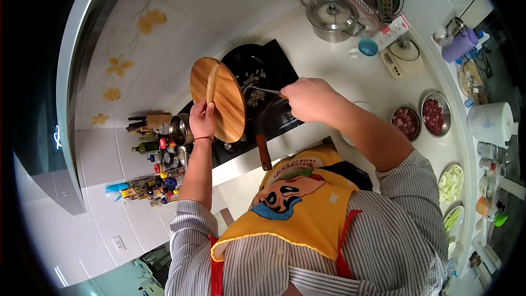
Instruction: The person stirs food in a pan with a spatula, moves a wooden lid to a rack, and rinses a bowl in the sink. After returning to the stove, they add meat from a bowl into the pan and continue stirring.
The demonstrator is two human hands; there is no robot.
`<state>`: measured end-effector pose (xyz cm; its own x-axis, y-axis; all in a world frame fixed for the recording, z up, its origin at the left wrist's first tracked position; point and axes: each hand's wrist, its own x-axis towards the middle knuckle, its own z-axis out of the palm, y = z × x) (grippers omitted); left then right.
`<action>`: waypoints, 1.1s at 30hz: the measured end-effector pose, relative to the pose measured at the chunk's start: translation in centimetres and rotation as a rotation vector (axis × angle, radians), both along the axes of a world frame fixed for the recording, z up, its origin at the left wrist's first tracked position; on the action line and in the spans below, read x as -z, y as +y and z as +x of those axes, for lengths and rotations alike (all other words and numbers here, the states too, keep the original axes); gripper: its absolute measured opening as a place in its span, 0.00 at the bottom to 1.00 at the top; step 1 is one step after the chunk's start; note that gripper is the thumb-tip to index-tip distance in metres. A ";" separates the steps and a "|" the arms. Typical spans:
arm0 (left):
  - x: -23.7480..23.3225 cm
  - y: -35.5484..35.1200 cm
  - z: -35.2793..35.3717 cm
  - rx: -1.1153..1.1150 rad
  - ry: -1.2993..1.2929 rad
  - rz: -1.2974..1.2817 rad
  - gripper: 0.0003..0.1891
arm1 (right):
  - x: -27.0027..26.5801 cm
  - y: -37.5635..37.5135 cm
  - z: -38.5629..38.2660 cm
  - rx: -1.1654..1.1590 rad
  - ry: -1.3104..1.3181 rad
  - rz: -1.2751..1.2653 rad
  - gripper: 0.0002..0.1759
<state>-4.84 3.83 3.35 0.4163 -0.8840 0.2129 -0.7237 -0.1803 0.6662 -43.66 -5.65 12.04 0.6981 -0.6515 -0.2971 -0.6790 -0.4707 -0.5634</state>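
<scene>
A round wooden lid (229, 112) with a raised bar handle is tilted up beside the pan, and my left hand (203, 121) grips it by the lower end of that bar. My right hand (306, 98) is wrapped round the handle of a metal spatula (265, 90), whose head reaches into the black frying pan (239, 61). Pale chopped pieces (255, 97) lie in the pan around the spatula's head. The pan's wooden handle (263, 152) points toward my body. Part of the pan is hidden behind the lid.
Left of the black stove (286, 64) stand a knife block (150, 121), a metal pot (179, 129) and several seasoning bottles (164, 167). A lidded steel pot (332, 17) sits at the back. Bowls of raw meat (406, 123) and a plate of cut vegetables (451, 184) are on the right.
</scene>
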 end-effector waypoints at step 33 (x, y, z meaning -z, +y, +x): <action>2.7 -0.1 0.5 0.035 0.091 -0.054 0.16 | 9.8 -0.8 1.2 0.270 -0.228 0.209 0.19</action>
